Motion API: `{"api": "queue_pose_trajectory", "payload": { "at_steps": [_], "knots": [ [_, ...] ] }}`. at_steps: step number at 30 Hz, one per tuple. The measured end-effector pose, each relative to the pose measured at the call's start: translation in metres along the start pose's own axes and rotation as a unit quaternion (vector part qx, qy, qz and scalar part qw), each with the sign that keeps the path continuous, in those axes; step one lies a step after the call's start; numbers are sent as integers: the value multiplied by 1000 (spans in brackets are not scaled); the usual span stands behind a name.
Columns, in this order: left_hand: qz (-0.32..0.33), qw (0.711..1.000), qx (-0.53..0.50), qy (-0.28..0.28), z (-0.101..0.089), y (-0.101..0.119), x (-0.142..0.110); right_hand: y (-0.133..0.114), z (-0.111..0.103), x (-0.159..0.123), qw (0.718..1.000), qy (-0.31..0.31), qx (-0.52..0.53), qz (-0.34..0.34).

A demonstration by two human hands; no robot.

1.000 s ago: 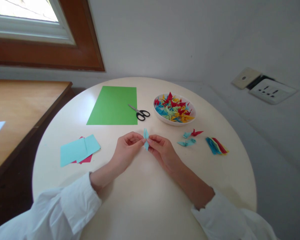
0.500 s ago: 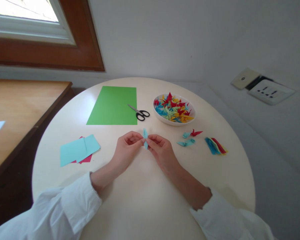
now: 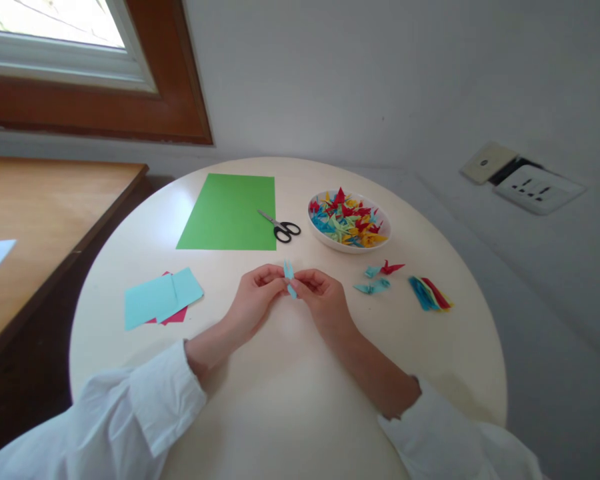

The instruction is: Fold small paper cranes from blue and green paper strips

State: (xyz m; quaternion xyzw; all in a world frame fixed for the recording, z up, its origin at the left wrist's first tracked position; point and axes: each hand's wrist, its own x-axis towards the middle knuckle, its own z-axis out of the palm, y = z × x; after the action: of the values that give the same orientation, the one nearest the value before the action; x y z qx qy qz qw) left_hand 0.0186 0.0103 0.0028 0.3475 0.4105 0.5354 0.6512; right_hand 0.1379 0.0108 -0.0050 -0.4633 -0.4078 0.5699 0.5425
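Observation:
Between my two hands, above the middle of the round table, is a small folded piece of light blue paper (image 3: 289,272). Two narrow points stick up at its far end, a little apart. My left hand (image 3: 257,293) pinches its left side between thumb and fingers. On the right side, my right hand (image 3: 323,293) pinches it the same way, the thumb lying over the lower part. The fingertips hide some of the folds. Beyond the paper lie black-handled scissors (image 3: 286,231), their blades resting on a green sheet (image 3: 227,213).
A white bowl (image 3: 350,249) of colourful paper cranes stands at the back right. Red and light blue cranes (image 3: 375,287) lie before it, beside a fan of coloured strips (image 3: 430,293). Light blue squares (image 3: 153,300) overlap red paper at left. The white table (image 3: 300,400) meets the wall behind.
The two narrow points of the folded paper have spread apart, where they were close together before. Both hands keep their pinch. The view has shifted slightly.

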Motion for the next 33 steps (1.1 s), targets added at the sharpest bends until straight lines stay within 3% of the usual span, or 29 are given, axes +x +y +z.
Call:
{"api": "queue_pose_trajectory", "payload": {
  "at_steps": [6,16,23,33],
  "knots": [
    [9,1000,3,-10,-2,-3,1,-1,0,-1,997,-12,-57,-44],
    [54,995,75,23,-5,-6,3,4,-5,0,988,-52,-143,-33],
    [9,997,66,27,-4,-4,4,3,-5,-1,983,-74,-159,-47],
    [27,996,89,13,-5,-5,3,2,-6,-2,982,-84,-166,-46]
  ]
}}
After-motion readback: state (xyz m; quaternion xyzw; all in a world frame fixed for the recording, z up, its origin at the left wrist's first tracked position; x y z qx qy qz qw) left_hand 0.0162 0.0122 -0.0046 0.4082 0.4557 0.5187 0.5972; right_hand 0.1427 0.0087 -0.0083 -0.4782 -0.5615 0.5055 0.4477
